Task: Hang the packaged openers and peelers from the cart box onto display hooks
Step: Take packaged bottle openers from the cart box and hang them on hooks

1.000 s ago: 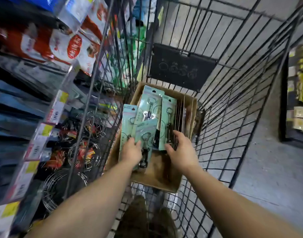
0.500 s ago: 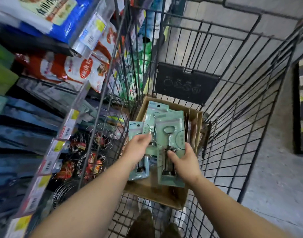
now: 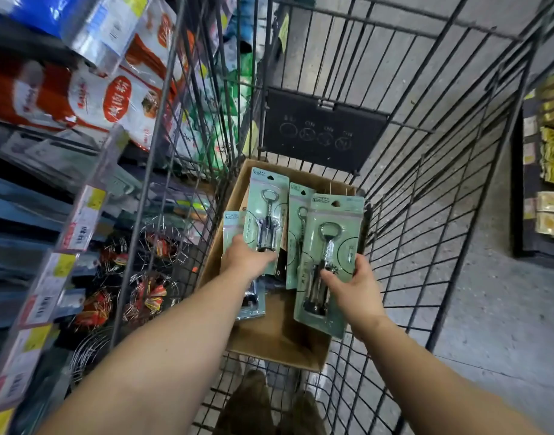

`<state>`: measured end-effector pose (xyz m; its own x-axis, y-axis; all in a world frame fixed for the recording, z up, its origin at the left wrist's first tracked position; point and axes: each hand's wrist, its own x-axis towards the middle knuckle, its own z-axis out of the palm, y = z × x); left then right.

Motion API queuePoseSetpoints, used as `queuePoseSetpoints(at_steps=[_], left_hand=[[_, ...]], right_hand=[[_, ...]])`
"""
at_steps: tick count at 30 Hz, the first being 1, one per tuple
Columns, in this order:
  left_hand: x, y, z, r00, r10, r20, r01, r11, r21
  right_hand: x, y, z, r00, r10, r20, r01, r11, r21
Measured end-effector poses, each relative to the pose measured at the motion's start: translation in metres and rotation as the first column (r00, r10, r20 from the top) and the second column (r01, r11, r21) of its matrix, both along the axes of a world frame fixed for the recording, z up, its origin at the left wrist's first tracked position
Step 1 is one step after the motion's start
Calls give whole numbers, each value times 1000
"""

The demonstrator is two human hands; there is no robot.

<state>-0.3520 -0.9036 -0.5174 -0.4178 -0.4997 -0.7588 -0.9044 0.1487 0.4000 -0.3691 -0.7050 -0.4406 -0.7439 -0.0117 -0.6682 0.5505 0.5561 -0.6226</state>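
Note:
A brown cardboard box [image 3: 278, 337] sits in the wire cart [image 3: 426, 215]. My right hand [image 3: 352, 287] grips a pale green carded corkscrew opener [image 3: 332, 246], lifted above the box's right side. My left hand [image 3: 245, 257] holds another green carded opener [image 3: 267, 215] upright over the box's left side. A third card [image 3: 297, 233] stands between them, and a fourth card [image 3: 250, 296] shows below my left hand; whether my left hand also holds these I cannot tell.
Store shelves [image 3: 81, 215] run along the left with price tags, red and white bags [image 3: 112, 98] and wire racks [image 3: 144, 293]. A black flap [image 3: 322, 130] hangs on the cart's far wall. Concrete floor [image 3: 504, 309] lies to the right, with another shelf [image 3: 548, 167] beyond.
Both hands have risen out of the box with packaged openers. My right hand has drawn its card to the right, apart from the cards at my left hand.

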Motion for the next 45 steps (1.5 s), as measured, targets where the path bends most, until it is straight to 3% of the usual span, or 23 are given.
queuePoseSetpoints(at_steps=[9, 13, 17, 21, 25, 32, 37, 45], left_hand=[[45, -16, 40, 1000, 26, -16, -25, 999, 46], [81, -12, 76, 989, 69, -132, -40, 976, 214], [118, -1, 125, 957, 122, -262, -50, 963, 266], [164, 7, 181, 895, 208, -396, -102, 957, 272], [235, 29, 241, 786, 303, -539, -218, 952, 217], [388, 63, 330, 550, 470, -690, -437, 866, 242], [502, 64, 368, 363, 565, -741, -621, 739, 260], [700, 71, 419, 212, 498, -841, -782, 603, 160]], right_hand=[[11, -11, 31, 989, -139, 53, 147, 966, -211], [24, -14, 54, 967, -237, 98, 256, 916, -308], [39, -18, 91, 966, -240, 93, 256, 870, -422], [68, -22, 141, 994, -74, -77, 31, 889, -458], [116, -25, 186, 962, 74, -262, -194, 862, -469], [236, -34, 261, 843, 296, -450, -508, 715, -480], [332, -64, 299, 754, 410, -513, -651, 566, -506], [517, -116, 358, 569, 503, -651, -822, 310, -478]])
